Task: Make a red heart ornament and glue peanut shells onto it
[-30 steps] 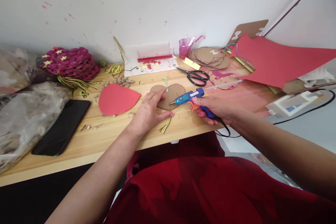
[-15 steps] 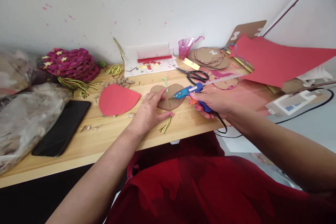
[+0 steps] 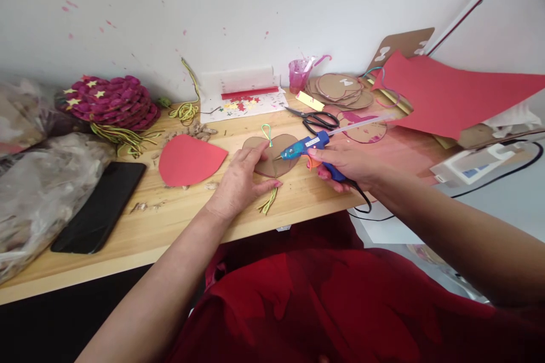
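My right hand [image 3: 340, 165] is closed round a blue glue gun [image 3: 307, 147] with an orange trigger. Its nozzle points left, over the middle of a brown cardboard heart [image 3: 281, 161] lying on the table. My left hand [image 3: 242, 178] rests on the left part of the heart, thumb and fingers apart, pressing it at the edge. A green cord loop [image 3: 267, 131] sticks out at the heart's top, and yellow-green strands [image 3: 268, 202] come out below it. Left of my left hand lies a red paper piece [image 3: 189, 161], rounded with one point.
Black scissors [image 3: 320, 121], a pink cup [image 3: 298, 76] and cardboard shapes [image 3: 340, 89] lie behind the glue gun. Red paper [image 3: 460, 91] is at the right. A phone [image 3: 100, 207], a plastic bag [image 3: 46, 193] and a magenta bundle [image 3: 121, 103] are at the left. Star cutouts lie on white paper [image 3: 213, 116].
The view has shifted slightly. Both hands and the glue gun keep nearly the same places over the heart; the nozzle has moved very slightly left, with the view.
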Tool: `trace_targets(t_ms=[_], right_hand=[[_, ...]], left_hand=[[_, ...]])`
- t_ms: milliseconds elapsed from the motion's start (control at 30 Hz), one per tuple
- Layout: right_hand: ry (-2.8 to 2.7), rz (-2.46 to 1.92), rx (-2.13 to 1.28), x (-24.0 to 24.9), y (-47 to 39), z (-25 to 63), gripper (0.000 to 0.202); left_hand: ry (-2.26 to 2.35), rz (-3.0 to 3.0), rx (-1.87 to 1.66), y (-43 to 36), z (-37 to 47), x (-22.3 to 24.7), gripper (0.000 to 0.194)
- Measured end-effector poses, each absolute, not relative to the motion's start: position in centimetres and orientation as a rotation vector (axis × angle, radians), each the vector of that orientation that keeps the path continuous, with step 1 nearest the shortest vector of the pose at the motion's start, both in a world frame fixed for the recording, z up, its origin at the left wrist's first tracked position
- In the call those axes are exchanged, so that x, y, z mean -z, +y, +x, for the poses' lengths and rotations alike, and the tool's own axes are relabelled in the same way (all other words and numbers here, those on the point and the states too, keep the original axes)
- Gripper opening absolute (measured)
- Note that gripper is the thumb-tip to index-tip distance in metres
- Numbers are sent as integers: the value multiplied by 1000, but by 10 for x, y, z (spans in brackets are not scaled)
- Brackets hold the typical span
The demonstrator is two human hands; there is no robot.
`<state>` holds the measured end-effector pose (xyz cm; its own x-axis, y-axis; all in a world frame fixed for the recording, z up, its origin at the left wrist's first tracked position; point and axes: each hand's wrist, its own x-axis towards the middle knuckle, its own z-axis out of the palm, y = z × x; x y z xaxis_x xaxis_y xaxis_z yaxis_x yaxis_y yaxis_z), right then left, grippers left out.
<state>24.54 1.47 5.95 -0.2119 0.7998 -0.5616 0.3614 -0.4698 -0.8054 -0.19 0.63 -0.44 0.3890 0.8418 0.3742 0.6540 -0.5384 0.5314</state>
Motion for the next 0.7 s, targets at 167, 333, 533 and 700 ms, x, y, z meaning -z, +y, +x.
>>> trace_targets(t_ms=[167,333,533,700], right_hand=[[-1375,-1719,-1704,-55,13,247,29],[-1389,-1729,-1605,-53,25,239,27],[-1309,-1693,-1615,-51,29,237,31],[-1323,-1656,-1637,-53,24,241,26]], left_hand=[[1307,2343,-887,6,-2,3,83],[1312,2351,-879,5,-1,3,82],[1310,2355,-883,6,-1,3,83],[1293,2361,-903,6,-2,4,83]])
